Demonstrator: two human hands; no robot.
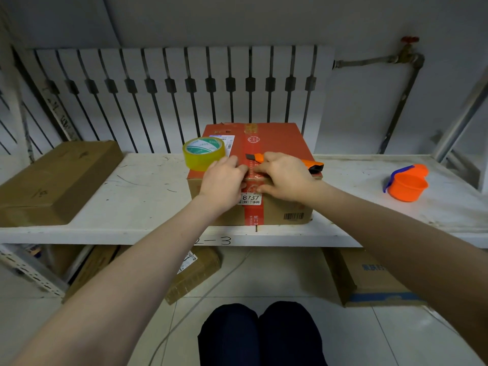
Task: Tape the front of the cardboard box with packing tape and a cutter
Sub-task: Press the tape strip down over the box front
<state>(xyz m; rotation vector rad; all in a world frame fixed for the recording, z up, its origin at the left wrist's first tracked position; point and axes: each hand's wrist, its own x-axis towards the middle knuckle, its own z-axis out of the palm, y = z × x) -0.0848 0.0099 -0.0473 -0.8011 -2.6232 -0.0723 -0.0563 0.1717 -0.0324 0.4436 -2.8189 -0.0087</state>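
A cardboard box point(280, 143) with a red top and a red tape strip down its middle stands on the white shelf point(137, 186). A yellowish roll of packing tape point(203, 153) rests on the box's near left corner. An orange cutter point(313, 164) lies on the box top, partly hidden behind my right hand. My left hand point(223, 184) and my right hand point(284, 177) both press on the box's front top edge at the red strip, fingertips nearly meeting. Neither hand holds a tool.
A flat brown box point(52, 180) lies on the shelf at left. An orange cup with a blue handle point(408, 183) stands at right. A radiator point(184, 96) and wall are behind. More boxes point(369, 278) sit on the floor below, near my knees point(261, 334).
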